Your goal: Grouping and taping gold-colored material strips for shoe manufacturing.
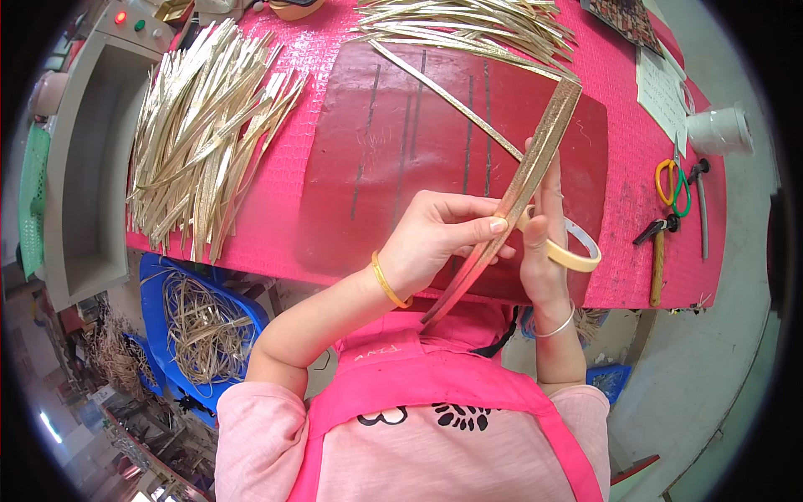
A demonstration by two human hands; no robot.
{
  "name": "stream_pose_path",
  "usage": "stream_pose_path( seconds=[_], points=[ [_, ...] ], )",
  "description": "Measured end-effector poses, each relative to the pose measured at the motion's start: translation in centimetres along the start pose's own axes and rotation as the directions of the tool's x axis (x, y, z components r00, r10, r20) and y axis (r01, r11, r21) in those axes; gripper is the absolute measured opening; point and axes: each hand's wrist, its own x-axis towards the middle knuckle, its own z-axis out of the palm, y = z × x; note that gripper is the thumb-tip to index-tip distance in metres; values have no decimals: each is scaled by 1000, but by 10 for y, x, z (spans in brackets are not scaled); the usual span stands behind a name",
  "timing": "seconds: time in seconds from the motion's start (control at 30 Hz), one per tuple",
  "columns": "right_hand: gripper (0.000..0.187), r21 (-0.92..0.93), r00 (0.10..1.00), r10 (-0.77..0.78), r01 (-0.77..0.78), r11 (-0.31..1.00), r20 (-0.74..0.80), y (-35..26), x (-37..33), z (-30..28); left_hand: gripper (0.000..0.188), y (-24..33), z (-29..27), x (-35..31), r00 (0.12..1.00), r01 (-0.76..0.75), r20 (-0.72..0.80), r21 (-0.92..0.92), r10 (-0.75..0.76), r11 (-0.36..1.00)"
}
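My left hand [422, 238] is closed, pinching a long gold strip [548, 138] between thumb and fingers. The strip slants from the upper right down toward my apron, and its lower end looks reddish. At its top a narrow gold strip [452, 100] bends away to the left over the mat. My right hand [545, 263] is upright beside the strip, its fingers stretched up and partly hidden behind it. A roll of cream tape [577, 258] hangs around that hand. Below both hands lies a dark red mat [368, 226] with dark lines drawn on it.
Piles of gold strips [209, 134] lie left and at the back on the pink table [627, 209]. Scissors [672, 186], a hammer [657, 259] and a white spool [719, 130] are at the right. A blue bin [171, 356] with tangled strips stands below left, near a grey machine [88, 167].
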Motion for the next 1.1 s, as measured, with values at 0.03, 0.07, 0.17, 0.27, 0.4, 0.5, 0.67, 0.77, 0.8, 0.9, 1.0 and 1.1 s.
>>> stream_pose_path(
  seconds=[0.03,0.07,0.17,0.27,0.4,0.5,0.67,0.77,0.8,0.9,1.0,1.1],
  points=[
    [77,-170,999,-19,26,985,41,1,-1,-2,24,0,-2,0,1000,-1,0,-1,1,1000],
    [75,-251,995,-94,102,963,41,4,0,-4,23,-1,-5,1,1000,-27,-8,4,27,1000],
    [51,-262,996,-78,65,963,-40,7,-7,1,21,-4,-7,-1,997,-65,-31,24,66,998],
    [21,-591,992,-119,120,798,41,6,-13,-8,20,-4,-9,-2,995,-71,-65,51,75,996],
    [17,-330,965,-107,22,944,-240,10,-16,-5,20,-1,-13,3,981,-106,-154,75,116,992],
    [14,-50,992,70,-75,996,-106,-4,-6,-1,18,-3,-15,3,978,-155,-128,76,164,985],
    [15,-152,996,53,-63,986,-73,-1,5,10,19,-1,-11,-1,973,-188,-115,93,198,978],
    [17,-221,997,46,-59,974,-62,-1,6,12,18,-2,-9,-3,965,-222,-120,95,232,970],
    [17,-221,997,47,-60,973,-63,-2,7,12,18,-1,-9,-3,962,-233,-117,107,245,967],
    [20,-324,996,70,-82,942,-51,-7,9,11,17,-2,-12,-5,965,-221,-97,187,242,957],
    [19,-309,979,202,-197,930,-16,-7,9,11,18,-1,-12,-9,951,-285,-76,151,298,947],
    [16,349,955,297,-277,895,-2,-5,6,18,20,3,-13,-12,960,-273,-9,205,281,940]
  ],
)
